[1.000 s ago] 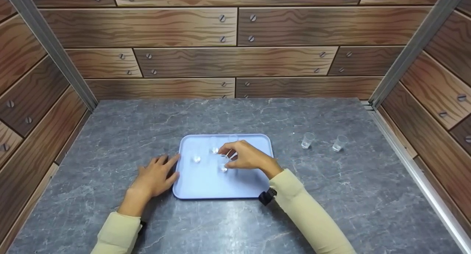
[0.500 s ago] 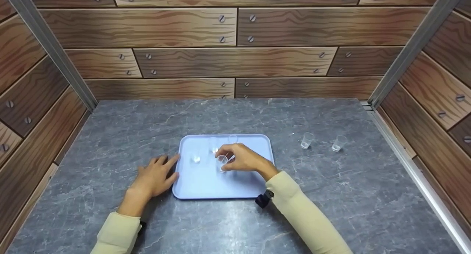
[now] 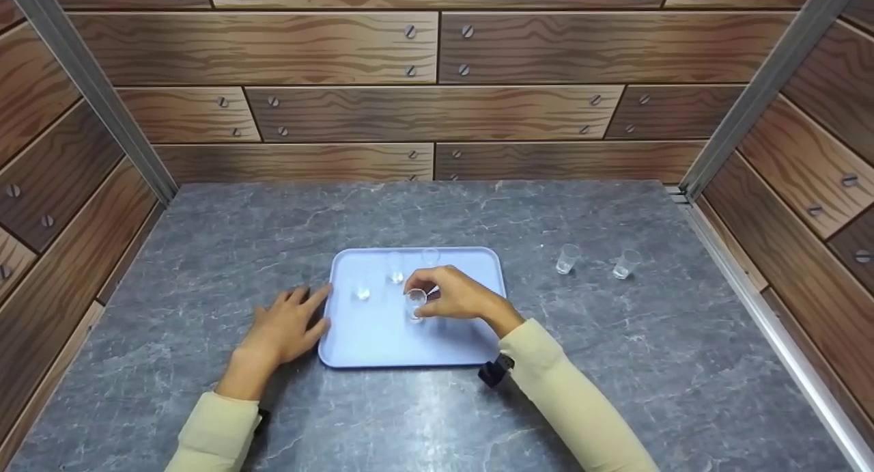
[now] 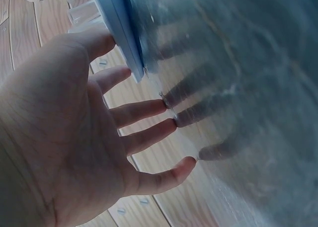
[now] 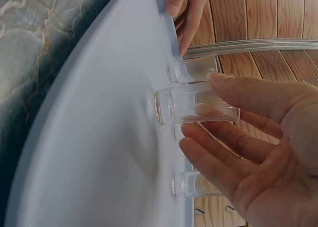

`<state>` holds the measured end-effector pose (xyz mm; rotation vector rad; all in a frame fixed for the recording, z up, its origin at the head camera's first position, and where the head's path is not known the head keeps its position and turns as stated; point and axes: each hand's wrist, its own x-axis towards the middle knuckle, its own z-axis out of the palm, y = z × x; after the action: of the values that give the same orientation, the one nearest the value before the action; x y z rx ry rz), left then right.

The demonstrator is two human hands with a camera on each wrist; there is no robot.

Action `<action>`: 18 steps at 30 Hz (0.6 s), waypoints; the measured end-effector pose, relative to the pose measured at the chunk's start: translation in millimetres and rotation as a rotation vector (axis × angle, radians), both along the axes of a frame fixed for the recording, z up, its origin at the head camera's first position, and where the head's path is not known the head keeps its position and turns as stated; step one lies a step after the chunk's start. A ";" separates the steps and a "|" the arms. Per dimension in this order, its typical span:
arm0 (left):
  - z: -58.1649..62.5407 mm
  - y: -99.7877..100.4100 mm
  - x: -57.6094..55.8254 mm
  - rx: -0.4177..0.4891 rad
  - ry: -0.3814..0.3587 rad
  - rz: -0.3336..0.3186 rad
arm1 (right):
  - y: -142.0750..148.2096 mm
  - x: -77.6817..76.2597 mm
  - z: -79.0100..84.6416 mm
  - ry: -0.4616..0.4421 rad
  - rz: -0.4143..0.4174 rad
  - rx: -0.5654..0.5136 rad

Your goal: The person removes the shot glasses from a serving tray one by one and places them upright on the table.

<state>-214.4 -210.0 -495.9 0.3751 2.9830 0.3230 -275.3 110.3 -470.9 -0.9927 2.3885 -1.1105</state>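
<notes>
A pale blue tray (image 3: 382,342) lies on the grey marbled table. Over its middle my right hand (image 3: 454,292) holds a clear shot glass (image 3: 415,304) between thumb and fingers. In the right wrist view that shot glass (image 5: 186,104) has its base at or just off the tray; I cannot tell if they touch. Behind it on the tray stand more shot glasses: one at the left (image 3: 362,292), one farther back (image 3: 396,270), and one near the back rim (image 3: 430,256). My left hand (image 3: 283,327) has its fingers spread, touching the tray's left edge and the table.
Two more shot glasses (image 3: 567,260) (image 3: 626,264) stand upright on the table (image 3: 683,363) right of the tray. Wood-patterned walls (image 3: 341,113) enclose the back and sides, with metal rails (image 3: 765,308) along the corners and right edge.
My right hand and the held shot glass shift slightly left, then slightly back right. My left hand stays at the tray's edge, and the other glasses stay in place.
</notes>
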 end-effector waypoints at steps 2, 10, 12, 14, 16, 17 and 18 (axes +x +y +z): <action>-0.3 -0.6 0.0 0.002 0.002 0.002 | 1.5 1.0 2.1 0.003 0.002 -0.002; -1.8 -2.3 3.1 -0.001 0.005 0.008 | 8.7 3.8 7.7 0.033 0.041 0.009; -1.4 -2.8 3.5 -0.002 0.011 0.010 | 10.2 3.9 8.8 0.040 0.049 0.008; -1.4 -2.7 2.7 -0.002 0.012 0.010 | 12.5 4.1 10.0 0.046 0.047 0.005; -0.9 -1.8 1.8 0.000 0.010 0.003 | 15.5 4.0 10.7 0.049 0.036 0.005; -0.8 -1.5 1.2 0.000 0.008 0.001 | 17.1 4.1 11.1 0.049 0.030 0.005; -0.5 -1.1 0.7 0.000 0.006 0.000 | 18.5 4.1 11.4 0.049 0.024 0.004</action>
<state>-213.7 -211.1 -496.4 0.3767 2.9887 0.3223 -271.2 128.8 -459.6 -1.0557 2.4095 -1.0850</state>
